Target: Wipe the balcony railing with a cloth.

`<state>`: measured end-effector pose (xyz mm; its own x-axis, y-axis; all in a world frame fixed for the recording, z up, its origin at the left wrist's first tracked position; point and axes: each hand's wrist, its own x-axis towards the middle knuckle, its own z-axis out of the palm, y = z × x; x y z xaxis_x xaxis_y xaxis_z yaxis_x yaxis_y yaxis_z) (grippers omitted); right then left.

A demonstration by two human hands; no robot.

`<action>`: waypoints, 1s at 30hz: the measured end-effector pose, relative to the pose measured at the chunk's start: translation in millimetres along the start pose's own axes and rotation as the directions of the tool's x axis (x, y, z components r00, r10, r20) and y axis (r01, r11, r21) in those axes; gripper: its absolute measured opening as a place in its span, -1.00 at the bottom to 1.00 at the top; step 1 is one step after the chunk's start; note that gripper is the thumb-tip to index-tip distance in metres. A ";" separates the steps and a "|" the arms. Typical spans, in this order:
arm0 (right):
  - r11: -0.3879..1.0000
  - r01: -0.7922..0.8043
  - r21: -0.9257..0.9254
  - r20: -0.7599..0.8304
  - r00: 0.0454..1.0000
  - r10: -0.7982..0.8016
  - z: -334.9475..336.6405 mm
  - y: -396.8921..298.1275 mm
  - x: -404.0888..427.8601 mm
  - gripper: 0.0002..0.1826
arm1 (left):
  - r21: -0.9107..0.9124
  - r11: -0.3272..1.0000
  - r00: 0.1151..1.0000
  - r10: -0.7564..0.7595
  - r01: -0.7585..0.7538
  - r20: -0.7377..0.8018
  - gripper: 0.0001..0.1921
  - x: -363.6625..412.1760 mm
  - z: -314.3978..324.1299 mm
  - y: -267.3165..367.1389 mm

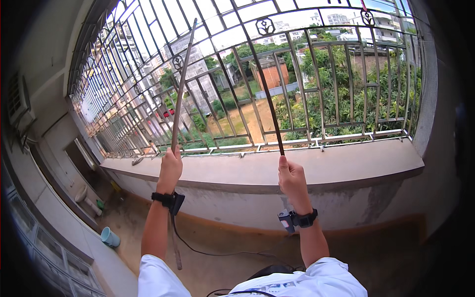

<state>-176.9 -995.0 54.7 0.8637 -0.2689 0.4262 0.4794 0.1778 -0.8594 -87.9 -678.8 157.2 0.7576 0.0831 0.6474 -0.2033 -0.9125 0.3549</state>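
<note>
My left hand [171, 166] is closed around a long brownish pole [181, 89], which slants up in front of the window grille and also runs down below the hand towards the floor. My right hand [291, 177] grips a thinner dark rod [265, 81], thumb up; it rises past the grille to the top of the view. Both hands are held over the window ledge, apart from each other. Whether either tip touches the bars or a thin line near the top, I cannot tell. Each wrist wears a black strap with a small device.
The metal window grille [319, 89] stands beyond the pale ledge [356, 163]. A small grey object [137, 161] lies at the ledge's left. A light blue bucket [110, 237] stands on the floor by the left wall, with a washbasin [81, 193] farther back. A cable hangs between the wrists.
</note>
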 end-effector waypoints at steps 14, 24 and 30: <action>0.992 -0.014 -0.127 -0.091 0.996 0.003 -18.3 -9.4 -26.7 -0.43 | 0.077 0.992 0.986 -0.105 0.096 0.128 -0.61 -14.1 -15.7 -5.6; 0.997 -0.001 -0.082 -0.066 0.998 -0.004 -22.1 -20.3 -37.9 -0.47 | 0.342 0.939 0.996 0.015 -0.044 0.086 -0.79 -8.6 -68.8 -57.1; 0.997 -0.066 -0.025 -0.081 0.995 0.064 -23.6 -18.2 -41.2 -0.46 | 0.483 0.874 0.995 0.016 -0.062 0.099 -0.80 7.1 -122.3 -56.7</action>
<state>-224.8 -1009.5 46.1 0.8773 -0.3325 0.3462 0.4171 0.1714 -0.8925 -146.8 -577.5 224.2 0.8117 0.0285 0.5833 0.0749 -0.9956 -0.0556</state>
